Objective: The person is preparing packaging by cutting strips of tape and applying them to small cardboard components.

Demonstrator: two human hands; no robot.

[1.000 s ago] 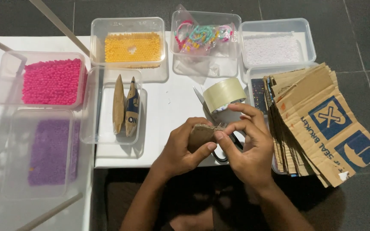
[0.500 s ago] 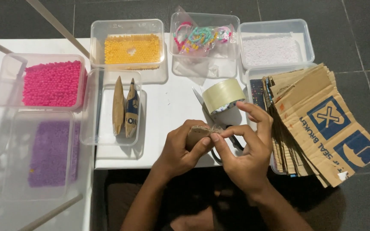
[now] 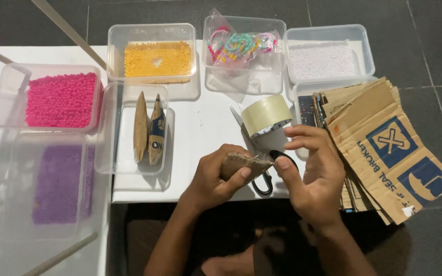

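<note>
Looking straight down here: a white table (image 3: 200, 138) fills the left and middle, its near edge cutting off above deep shadow. Behind and to the right runs a dark grey tiled floor (image 3: 425, 56), thin pale grout lines crossing it. Even, soft light overhead, faint glare on the tabletop. No walls or windows visible.

I see a white table (image 3: 200, 128) bearing clear tubs — pink beads (image 3: 60, 99), orange beads (image 3: 155, 59), purple beads (image 3: 57, 179) left of my fingers (image 3: 282, 163); a tape roll (image 3: 266, 115) just above them, scissors (image 3: 267, 176) beneath — cardboard stack (image 3: 384, 148) to their right.
</note>
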